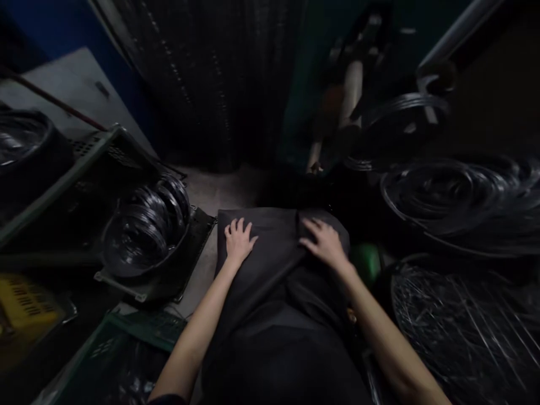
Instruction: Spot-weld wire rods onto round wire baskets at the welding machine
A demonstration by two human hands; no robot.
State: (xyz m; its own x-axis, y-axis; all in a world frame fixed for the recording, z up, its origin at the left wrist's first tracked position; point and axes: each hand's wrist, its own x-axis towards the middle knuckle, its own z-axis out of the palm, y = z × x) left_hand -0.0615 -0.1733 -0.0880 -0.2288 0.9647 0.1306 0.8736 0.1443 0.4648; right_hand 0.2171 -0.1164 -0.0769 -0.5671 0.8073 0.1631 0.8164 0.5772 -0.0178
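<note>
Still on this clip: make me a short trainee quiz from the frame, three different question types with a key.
1. True or false: the left hand is clenched into a fist.
2. What lies beneath the right hand? A) the yellow crate; B) the dark cloth; C) the shiny coils.
3. Which appears nearer the left hand: the yellow crate or the shiny coils?

Key:
1. False; its fingers are spread.
2. B
3. The shiny coils
</note>
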